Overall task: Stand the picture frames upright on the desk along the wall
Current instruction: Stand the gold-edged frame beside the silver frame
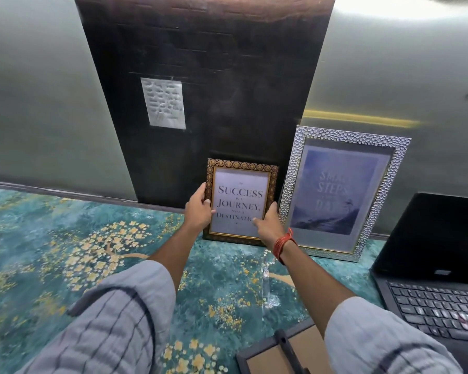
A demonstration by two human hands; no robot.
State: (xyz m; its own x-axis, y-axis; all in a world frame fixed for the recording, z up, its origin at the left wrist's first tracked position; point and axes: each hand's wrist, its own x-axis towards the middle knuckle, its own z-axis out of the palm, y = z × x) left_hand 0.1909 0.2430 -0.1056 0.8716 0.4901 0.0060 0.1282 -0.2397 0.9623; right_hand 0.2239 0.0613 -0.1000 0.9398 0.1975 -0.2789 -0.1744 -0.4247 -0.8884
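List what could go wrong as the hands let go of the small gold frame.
The gold frame stands steeply against the dark wall panel; released, it may tip forward.
Its foot might slide on the glossy desk.
The right hand is close to the silver frame and could bump it when withdrawing.

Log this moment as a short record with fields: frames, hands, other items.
upright frames: gold-patterned frame being set against the dark wall panel; silver frame leaning to its right
flat frame: third frame, face down, near desk edge
left hand: grip on gold frame's left edge
right hand: at its right edge
other: open laptop, far right
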